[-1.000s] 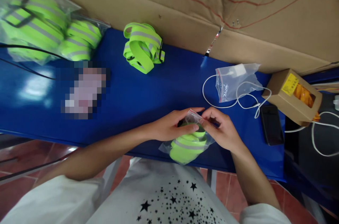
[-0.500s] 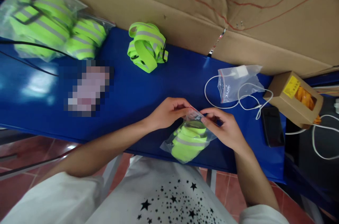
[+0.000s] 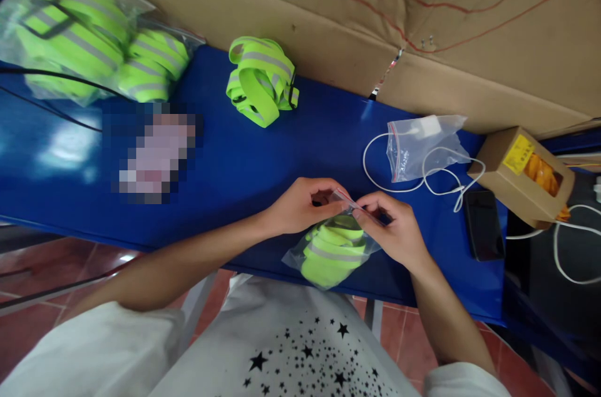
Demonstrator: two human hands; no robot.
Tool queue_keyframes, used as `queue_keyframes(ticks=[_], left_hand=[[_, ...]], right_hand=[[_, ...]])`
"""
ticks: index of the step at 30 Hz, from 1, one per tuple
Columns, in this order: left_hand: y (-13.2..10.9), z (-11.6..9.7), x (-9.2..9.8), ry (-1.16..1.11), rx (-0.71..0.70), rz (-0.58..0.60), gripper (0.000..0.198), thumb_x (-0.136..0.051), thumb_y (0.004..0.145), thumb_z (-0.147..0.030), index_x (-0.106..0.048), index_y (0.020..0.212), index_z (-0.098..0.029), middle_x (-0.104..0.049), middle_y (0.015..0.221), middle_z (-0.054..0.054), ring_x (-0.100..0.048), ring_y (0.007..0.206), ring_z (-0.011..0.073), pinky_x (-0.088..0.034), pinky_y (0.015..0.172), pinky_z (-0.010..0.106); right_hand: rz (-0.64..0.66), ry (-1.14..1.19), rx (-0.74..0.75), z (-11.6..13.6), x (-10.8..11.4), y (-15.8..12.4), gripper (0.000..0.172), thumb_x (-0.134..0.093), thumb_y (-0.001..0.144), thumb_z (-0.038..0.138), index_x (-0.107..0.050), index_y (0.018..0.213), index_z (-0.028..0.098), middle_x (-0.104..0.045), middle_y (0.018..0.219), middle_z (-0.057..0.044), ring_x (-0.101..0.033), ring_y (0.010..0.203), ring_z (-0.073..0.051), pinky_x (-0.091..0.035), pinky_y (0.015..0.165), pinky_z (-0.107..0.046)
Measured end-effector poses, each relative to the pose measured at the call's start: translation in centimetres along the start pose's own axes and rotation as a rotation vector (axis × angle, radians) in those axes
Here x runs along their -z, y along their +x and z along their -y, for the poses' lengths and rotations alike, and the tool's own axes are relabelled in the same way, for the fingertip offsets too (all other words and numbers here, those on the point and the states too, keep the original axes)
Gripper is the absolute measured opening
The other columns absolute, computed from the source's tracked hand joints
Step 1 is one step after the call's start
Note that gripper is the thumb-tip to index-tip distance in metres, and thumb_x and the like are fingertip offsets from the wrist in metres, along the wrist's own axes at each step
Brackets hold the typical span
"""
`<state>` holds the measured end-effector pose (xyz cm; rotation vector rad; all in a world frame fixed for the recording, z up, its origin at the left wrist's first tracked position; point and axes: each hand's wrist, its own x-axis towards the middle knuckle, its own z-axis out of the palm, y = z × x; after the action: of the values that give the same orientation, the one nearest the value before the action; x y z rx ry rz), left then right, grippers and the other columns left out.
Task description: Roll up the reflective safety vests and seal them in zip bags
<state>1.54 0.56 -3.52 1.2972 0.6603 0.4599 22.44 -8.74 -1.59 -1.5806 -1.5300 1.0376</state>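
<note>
A clear zip bag [image 3: 293, 255] lies near the front edge of the blue table, with a folded neon-yellow reflective strap [image 3: 334, 253] inside. My left hand [image 3: 300, 204] pinches the bag's top strip between thumb and fingers. Close beside it, my right hand [image 3: 392, 221] grips the same strip further right, thumb on the near side. Both hands are closed on the bag's red-lined mouth, and the fingertips nearly meet. Beyond them, by the cardboard, sits a loose bundle of neon reflective strap [image 3: 263, 81] with black buckles.
Bags of neon straps [image 3: 75, 40] lie at the back left, near a pixelated patch [image 3: 157, 156]. Rightward are a small zip bag [image 3: 408, 149] with a white charger and cable, a black phone [image 3: 484, 225] and a cardboard box [image 3: 498, 159]. Cardboard [image 3: 328, 21] lines the back.
My left hand has slid slightly right along the bag's top, closer to my right hand. The right hand has shifted slightly left; the bag stays in place.
</note>
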Motion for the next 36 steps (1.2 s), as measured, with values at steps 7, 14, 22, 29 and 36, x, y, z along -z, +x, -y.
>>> queue_keyframes(ticks=[7,14,22,29,36], left_hand=[[0.0,0.0,-0.4,0.083,-0.009,-0.036,0.022,-0.071,0.093,-0.035,-0.075,0.098,-0.013,-0.076,0.083,0.005,-0.067,0.070,0.0120,-0.048,0.062,0.022],[-0.3,-0.5,-0.5,0.208,-0.062,-0.031,0.018,-0.068,0.093,-0.031,-0.074,0.095,-0.014,-0.069,0.073,0.000,-0.054,0.058,0.0079,-0.041,0.054,0.019],[-0.1,-1.1,0.6,0.092,-0.007,0.026,0.020,-0.072,0.093,-0.032,-0.076,0.104,-0.015,-0.078,0.090,0.005,-0.069,0.073,0.0116,-0.054,0.064,0.020],[0.0,-0.8,1.1,0.155,-0.061,0.022,0.020,-0.069,0.097,-0.034,-0.076,0.095,-0.015,-0.078,0.089,0.006,-0.069,0.072,0.0118,-0.051,0.063,0.021],[1.2,0.1,1.9,0.032,-0.064,0.119,0.043,-0.072,0.094,-0.039,-0.064,0.131,-0.021,-0.073,0.114,0.009,-0.072,0.102,0.0190,-0.058,0.084,0.029]], right_hand=[[-0.007,-0.035,0.011,-0.3,-0.3,0.0,0.008,-0.069,0.097,0.029,-0.073,0.097,0.023,-0.056,0.068,0.006,-0.052,0.060,-0.008,-0.041,0.058,-0.022],[-0.044,-0.099,0.102,-0.1,-0.9,-0.5,0.004,-0.066,0.098,0.025,-0.069,0.097,0.023,-0.037,0.063,0.009,-0.037,0.051,-0.006,-0.031,0.049,-0.021],[-0.052,-0.158,0.185,0.2,-0.4,-0.4,0.012,-0.068,0.098,0.023,-0.071,0.110,0.023,-0.037,0.062,0.010,-0.039,0.050,-0.005,-0.035,0.051,-0.020],[-0.045,-0.095,0.112,-0.5,-0.7,-0.1,0.010,-0.066,0.100,0.027,-0.074,0.102,0.022,-0.038,0.054,0.010,-0.035,0.046,-0.006,-0.029,0.047,-0.023],[-0.220,0.275,-0.176,-1.7,-0.6,1.1,0.022,-0.085,0.082,0.041,-0.077,0.086,0.021,-0.042,0.048,0.009,-0.035,0.047,-0.007,-0.031,0.051,-0.024]])
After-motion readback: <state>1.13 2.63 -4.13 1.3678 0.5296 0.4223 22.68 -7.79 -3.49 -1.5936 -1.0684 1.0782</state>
